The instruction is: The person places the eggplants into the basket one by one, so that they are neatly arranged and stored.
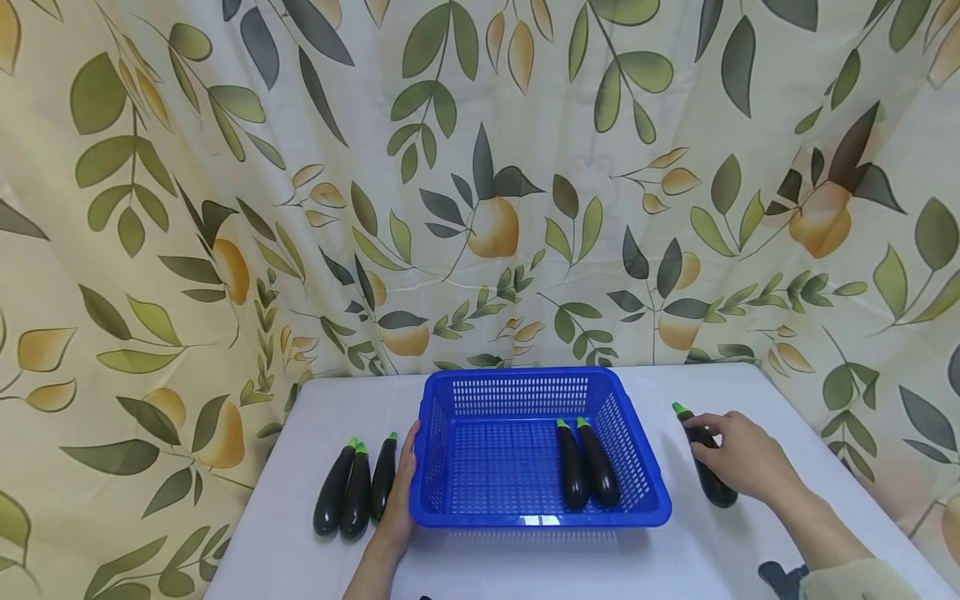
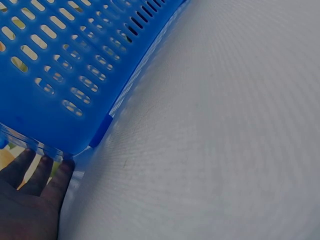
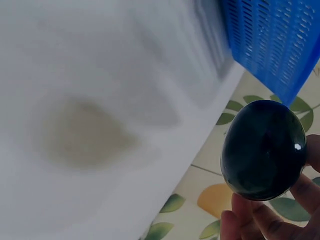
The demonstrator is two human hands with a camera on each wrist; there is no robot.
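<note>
My right hand [image 1: 738,454] grips an eggplant [image 1: 708,471] near its green stem end, to the right of the blue plastic basket [image 1: 480,521]. In the right wrist view the rounded dark end of that eggplant [image 3: 262,150] faces the camera, with fingers [image 3: 275,220] round its far side. My left hand [image 1: 399,500] rests against the basket's left side. Its fingers [image 2: 57,185] look straight in the left wrist view and touch the basket wall [image 2: 45,100]. Inside the basket, two eggplants [image 1: 597,467] lie side by side at the right.
Three more eggplants [image 1: 356,493] lie on the white tabletop [image 1: 292,467] left of the basket, the nearest one close to my left hand. A curtain with a leaf and fruit print [image 1: 495,292] hangs behind the table. A dark object [image 1: 782,577] shows by my right sleeve.
</note>
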